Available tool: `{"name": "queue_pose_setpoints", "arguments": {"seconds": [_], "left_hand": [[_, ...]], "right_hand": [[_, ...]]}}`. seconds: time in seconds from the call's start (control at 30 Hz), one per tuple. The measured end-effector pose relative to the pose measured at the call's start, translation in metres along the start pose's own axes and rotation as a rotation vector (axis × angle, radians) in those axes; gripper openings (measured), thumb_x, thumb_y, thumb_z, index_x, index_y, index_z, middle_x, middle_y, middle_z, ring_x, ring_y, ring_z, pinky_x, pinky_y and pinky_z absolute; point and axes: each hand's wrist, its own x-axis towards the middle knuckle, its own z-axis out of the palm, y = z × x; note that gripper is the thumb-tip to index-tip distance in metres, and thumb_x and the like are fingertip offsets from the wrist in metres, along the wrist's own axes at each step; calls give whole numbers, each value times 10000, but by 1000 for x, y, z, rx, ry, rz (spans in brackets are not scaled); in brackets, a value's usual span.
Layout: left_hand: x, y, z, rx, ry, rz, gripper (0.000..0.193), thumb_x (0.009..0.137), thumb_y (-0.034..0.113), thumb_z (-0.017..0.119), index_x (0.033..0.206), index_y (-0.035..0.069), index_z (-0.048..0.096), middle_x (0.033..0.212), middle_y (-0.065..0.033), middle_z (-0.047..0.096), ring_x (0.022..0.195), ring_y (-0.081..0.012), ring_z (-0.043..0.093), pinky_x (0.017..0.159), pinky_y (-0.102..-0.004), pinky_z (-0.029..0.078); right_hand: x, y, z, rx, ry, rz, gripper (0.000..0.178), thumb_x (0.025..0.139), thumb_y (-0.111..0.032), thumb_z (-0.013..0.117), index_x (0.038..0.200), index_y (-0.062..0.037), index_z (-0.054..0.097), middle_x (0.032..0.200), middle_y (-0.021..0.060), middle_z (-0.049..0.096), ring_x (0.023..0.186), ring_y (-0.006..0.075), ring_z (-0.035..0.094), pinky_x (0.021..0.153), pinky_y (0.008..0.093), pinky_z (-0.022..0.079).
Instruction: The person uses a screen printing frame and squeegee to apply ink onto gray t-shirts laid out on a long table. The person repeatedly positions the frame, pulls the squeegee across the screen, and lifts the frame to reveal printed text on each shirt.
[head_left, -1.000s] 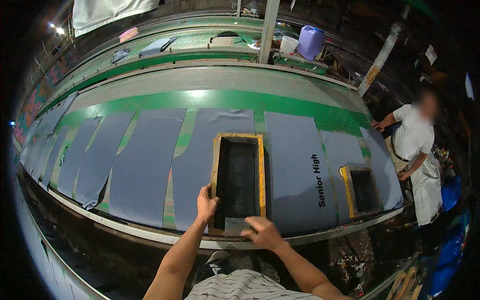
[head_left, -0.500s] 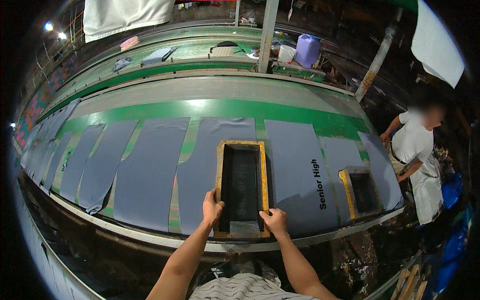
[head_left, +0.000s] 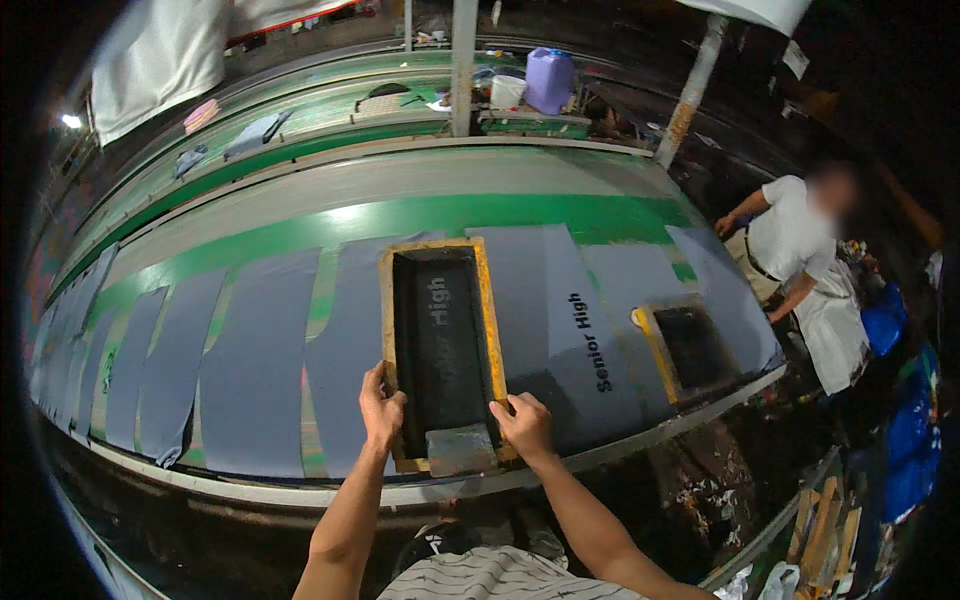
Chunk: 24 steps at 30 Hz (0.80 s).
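Observation:
Both hands hold a screen-printing frame (head_left: 490, 320) with yellowish edges and a dark mesh, on which pale lettering shows. My left hand (head_left: 382, 408) is closed on its near left side, my right hand (head_left: 525, 425) on its near right side. A flat grey piece (head_left: 462, 450) lies inside the frame's near end. Beneath and beside the frame spreads a blue-grey fabric panel (head_left: 350, 310). To its right, another panel (head_left: 530, 330) bears black printed lettering and a dark patch near the frame. Whether the frame touches the cloth, I cannot tell.
A second printing frame (head_left: 655, 355) lies to the right on the long green-and-grey table (head_left: 400, 215). More cut panels (head_left: 255, 360) stretch left. A co-worker (head_left: 800, 235) stands at the table's right end. Farther back are a metal post (head_left: 463, 70) and a purple jug (head_left: 549, 80).
My view has swung right, so the scene sits farther left. The frame looks larger and now overlaps the printed panel's left edge. Its mesh lettering shows more clearly; both hands keep their hold.

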Motion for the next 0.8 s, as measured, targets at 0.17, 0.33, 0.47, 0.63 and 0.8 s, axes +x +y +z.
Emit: {"name": "queue_pose_setpoints", "arguments": {"seconds": [0.17, 0.33, 0.47, 0.63, 0.8], "left_hand": [[-23, 38, 72, -5, -23, 57, 698, 719, -74, 634, 1412, -41, 552, 1296, -134, 613, 1210, -289, 614, 1036, -363, 486], [-60, 64, 183, -53, -68, 44, 676, 748, -95, 610, 1418, -39, 545, 1327, -142, 600, 1235, -310, 605, 1058, -377, 484], [-97, 87, 279, -138, -91, 11, 670, 755, -104, 602, 1418, -38, 541, 1341, -143, 592, 1238, -315, 604, 1066, -398, 487], [-125, 125, 365, -161, -171, -31, 706, 723, -99, 620, 1422, -44, 535, 1308, -134, 585, 1236, -302, 594, 1050, -391, 491], [-122, 147, 418, -128, -208, 15, 727, 698, -86, 638, 1418, -61, 536, 1300, -134, 574, 1244, -291, 580, 1043, -381, 488]], "right_hand": [[6, 35, -71, -27, 78, 22, 288, 859, -254, 801, 802, 6, 692, 753, 176, 621, 693, 377, 633, 621, 466, 492], [2, 111, -166, -120, 90, 33, 274, 851, -246, 807, 808, 2, 700, 775, 174, 628, 716, 384, 647, 632, 469, 512], [0, 168, -252, -190, 106, 56, 297, 865, -282, 795, 821, -5, 699, 797, 176, 626, 740, 396, 659, 647, 482, 535], [1, 219, -332, -218, 68, 139, 319, 886, -317, 780, 866, -6, 710, 827, 164, 625, 764, 378, 657, 666, 477, 533], [8, 255, -365, -187, 108, 137, 332, 901, -315, 768, 848, 0, 679, 809, 159, 597, 749, 379, 636, 651, 478, 516]]}}
